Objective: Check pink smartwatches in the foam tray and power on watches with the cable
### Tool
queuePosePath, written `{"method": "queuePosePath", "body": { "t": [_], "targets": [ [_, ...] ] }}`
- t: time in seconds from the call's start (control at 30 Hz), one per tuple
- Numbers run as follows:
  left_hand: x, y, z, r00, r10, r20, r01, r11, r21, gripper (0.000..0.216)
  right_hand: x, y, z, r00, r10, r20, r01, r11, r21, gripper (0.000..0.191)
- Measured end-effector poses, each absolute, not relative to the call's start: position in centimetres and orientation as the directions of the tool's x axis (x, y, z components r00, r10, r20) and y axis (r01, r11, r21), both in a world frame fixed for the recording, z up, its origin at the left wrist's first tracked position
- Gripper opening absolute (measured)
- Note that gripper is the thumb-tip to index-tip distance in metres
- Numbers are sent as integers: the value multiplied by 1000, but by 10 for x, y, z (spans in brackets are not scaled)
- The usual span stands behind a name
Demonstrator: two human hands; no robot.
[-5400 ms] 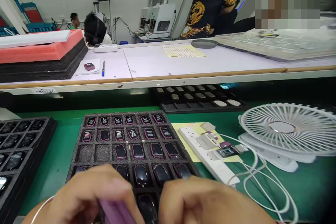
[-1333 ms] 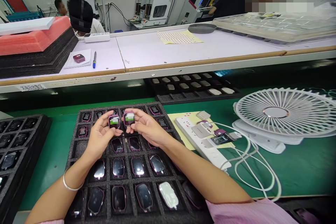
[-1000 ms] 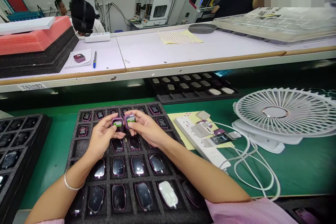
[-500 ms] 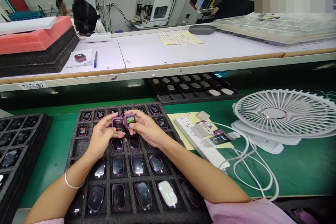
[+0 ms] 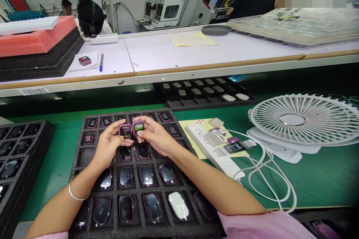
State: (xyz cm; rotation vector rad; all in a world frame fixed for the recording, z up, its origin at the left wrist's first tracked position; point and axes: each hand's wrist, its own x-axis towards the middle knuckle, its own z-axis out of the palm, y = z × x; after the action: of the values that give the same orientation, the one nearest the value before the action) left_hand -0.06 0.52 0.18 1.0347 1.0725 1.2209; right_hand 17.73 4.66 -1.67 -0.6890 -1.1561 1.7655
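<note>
Above a black foam tray (image 5: 79, 158), my left hand (image 5: 108, 145) pinches a purple-framed smartwatch (image 5: 125, 131) with its screen lit. Close beside it, my right hand (image 5: 157, 137) grips a second purple smartwatch (image 5: 138, 128), whose screen shows a green patch. Both screens tilt up toward me, and the two cases almost touch or touch; I cannot tell which. Under my hands, purple watches with dark screens (image 5: 126, 176) lie in the tray's compartments. Those in the far rows show lit text (image 5: 164, 116). One compartment in the front row holds a white-covered piece (image 5: 178, 206).
Right of the tray lie a white power strip (image 5: 214, 151), looped white cables (image 5: 280, 179) and a white fan (image 5: 293, 119). Another foam tray of watches (image 5: 17, 145) stands at left. A shelf (image 5: 157, 56) crosses behind, with people and machines beyond.
The lit screens look slightly different, with a red and green strip now clearer on the left watch. Both hands keep nearly the same place and hold.
</note>
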Motion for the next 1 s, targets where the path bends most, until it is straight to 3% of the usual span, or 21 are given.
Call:
{"method": "queuePosePath", "body": {
  "t": [0.27,1.0],
  "targets": [
    [-1,5,2,42,997,-60,-214,68,974,52,177,46,-16,-452,892,22,-385,-173,-907,42],
    [-2,6,14,5,1000,-23,-313,23,949,48,173,48,-2,-471,881,48,-458,-198,-867,34]
  ]
}}
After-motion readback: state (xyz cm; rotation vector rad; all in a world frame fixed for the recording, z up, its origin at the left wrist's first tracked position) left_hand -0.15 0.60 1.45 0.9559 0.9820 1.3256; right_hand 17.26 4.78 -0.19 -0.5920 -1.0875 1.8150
